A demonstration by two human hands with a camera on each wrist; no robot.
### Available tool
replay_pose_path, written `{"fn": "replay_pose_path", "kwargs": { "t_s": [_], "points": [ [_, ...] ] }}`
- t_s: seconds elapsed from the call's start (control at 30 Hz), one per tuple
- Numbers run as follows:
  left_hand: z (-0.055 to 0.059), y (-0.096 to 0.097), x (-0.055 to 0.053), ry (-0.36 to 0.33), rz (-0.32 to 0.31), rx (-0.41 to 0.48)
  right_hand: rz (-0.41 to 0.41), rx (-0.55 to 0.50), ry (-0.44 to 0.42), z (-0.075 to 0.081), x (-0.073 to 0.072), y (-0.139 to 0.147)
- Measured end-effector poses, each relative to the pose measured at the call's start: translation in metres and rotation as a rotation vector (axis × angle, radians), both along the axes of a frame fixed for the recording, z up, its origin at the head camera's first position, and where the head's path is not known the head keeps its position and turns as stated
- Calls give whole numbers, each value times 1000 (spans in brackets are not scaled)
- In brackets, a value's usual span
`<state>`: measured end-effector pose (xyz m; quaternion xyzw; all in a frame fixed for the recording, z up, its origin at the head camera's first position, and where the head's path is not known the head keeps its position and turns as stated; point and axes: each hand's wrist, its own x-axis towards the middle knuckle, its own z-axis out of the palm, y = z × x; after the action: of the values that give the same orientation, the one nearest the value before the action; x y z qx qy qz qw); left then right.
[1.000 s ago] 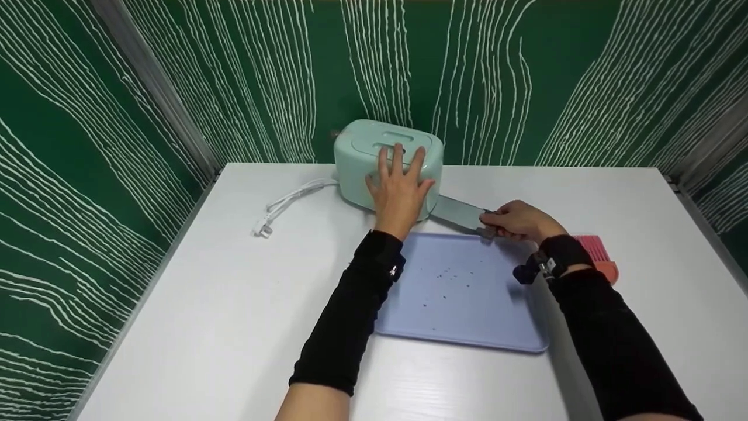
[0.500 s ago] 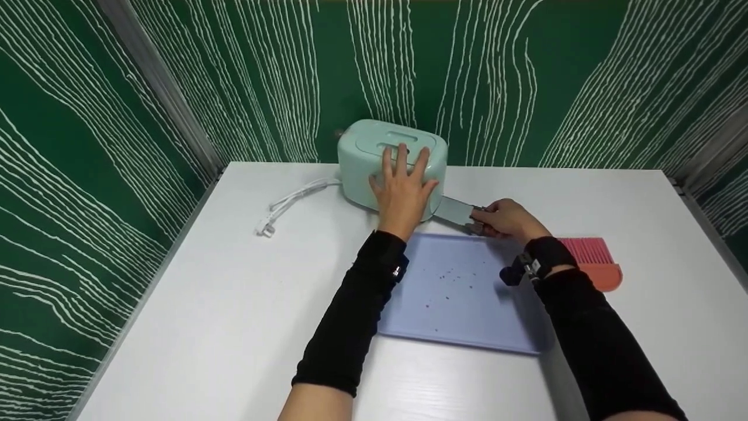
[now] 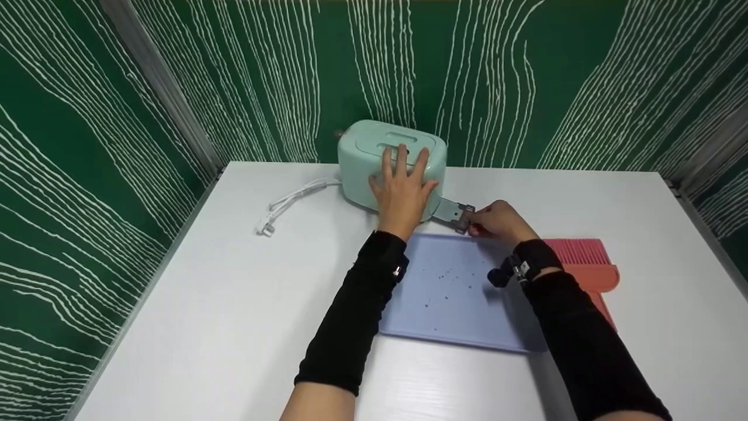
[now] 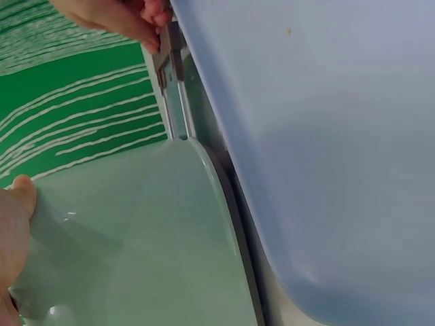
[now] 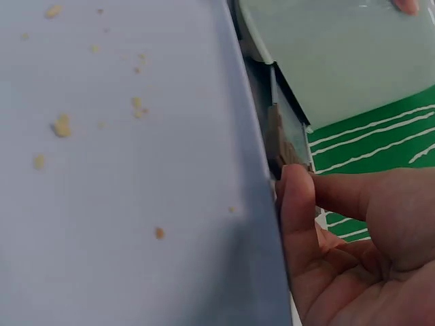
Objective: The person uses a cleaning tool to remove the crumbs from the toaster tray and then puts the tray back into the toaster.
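A mint-green toaster (image 3: pixel 362 169) stands at the back of the table. My left hand (image 3: pixel 400 196) rests on its near side and top with the fingers spread. Out of the toaster's lower right end sticks a thin metal crumb tray (image 3: pixel 449 211) with a grey-brown end piece (image 4: pixel 170 51). My right hand (image 3: pixel 497 222) pinches that end piece between thumb and fingers; the right wrist view has the thumb (image 5: pixel 298 204) right at it. Only part of the crumb tray shows, the rest being inside the toaster.
A lavender tray (image 3: pixel 456 316) scattered with crumbs (image 5: pixel 62 125) lies in front of the toaster. Right of it is a red-pink brush (image 3: pixel 590 272), partly behind my right forearm. A white power cord (image 3: pixel 292 199) with its plug lies left of the toaster. A patterned green wall (image 3: pixel 497 88) rises behind.
My right hand has moved left, sliding the crumb tray further into the toaster, so less of it sticks out. The left hand keeps its place on the toaster. More of the brush now shows.
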<state>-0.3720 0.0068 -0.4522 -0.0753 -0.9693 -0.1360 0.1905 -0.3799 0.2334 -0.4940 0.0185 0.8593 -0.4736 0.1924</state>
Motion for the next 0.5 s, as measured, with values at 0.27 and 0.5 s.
{"fn": "replay_pose_path", "kwargs": {
  "t_s": [0.27, 0.5],
  "points": [
    [-1, 0, -1, -10, 4, -8, -14, 117, 75, -5, -1, -8],
    [1, 0, 0, -6, 2, 6, -13, 211, 111, -6, -2, -13]
  ]
}}
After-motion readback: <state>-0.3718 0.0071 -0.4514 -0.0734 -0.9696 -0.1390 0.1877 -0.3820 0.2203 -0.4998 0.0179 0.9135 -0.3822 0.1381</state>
